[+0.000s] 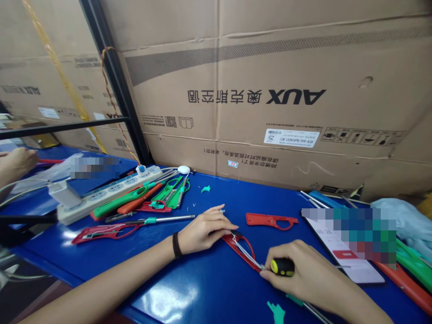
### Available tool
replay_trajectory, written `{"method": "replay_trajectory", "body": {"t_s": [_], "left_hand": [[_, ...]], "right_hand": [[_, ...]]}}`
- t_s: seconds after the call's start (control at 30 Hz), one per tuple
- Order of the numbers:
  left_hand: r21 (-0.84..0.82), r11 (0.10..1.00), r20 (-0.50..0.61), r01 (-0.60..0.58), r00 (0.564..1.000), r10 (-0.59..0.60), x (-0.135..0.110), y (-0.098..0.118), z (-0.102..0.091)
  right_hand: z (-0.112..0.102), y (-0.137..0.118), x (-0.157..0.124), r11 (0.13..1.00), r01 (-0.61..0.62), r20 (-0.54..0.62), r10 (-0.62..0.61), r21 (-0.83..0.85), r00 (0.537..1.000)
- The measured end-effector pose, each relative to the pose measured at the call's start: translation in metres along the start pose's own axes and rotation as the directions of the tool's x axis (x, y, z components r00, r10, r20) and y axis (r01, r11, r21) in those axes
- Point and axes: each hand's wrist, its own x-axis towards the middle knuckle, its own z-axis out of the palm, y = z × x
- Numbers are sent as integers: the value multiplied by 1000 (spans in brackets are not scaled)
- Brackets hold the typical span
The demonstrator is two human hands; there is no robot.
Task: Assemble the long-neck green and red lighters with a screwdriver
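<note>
My left hand (202,229) rests on the blue table (189,279), its fingers pressed down on the upper end of a red plastic lighter shell (243,249) that lies open with thin wires inside. My right hand (303,272) is closed around a small screwdriver with a black and yellow handle (281,266), whose tip points into the lower end of the same shell. A black band sits on my left wrist.
A second red shell half (270,220) lies just beyond. Red, green and orange lighter parts (145,200) and a white power strip (108,191) lie at left. Cardboard boxes (270,99) wall the back. Another person's hand (16,162) shows at far left.
</note>
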Motion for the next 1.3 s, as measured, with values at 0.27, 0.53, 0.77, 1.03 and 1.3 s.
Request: {"method": "replay_trajectory", "body": {"t_s": [0.27,0.53,0.77,1.03,1.3], "left_hand": [[-35,999,-12,-23,1000,23,1,6,0],[-99,995,-63,-25,998,18,-1,8,5],[-7,999,141,42,989,-40,0,0,-11],[69,995,186,67,979,-79,2,5,-3],[87,992,118,87,988,-97,0,9,3]], "right_hand": [[10,-5,14,995,80,-179,-66,68,982],[34,-20,28,984,173,-232,-160,37,960],[31,-12,30,996,84,-254,-83,-7,964],[29,-2,30,996,92,-215,-94,-18,972],[34,1,34,991,103,-195,-118,-88,974]]}}
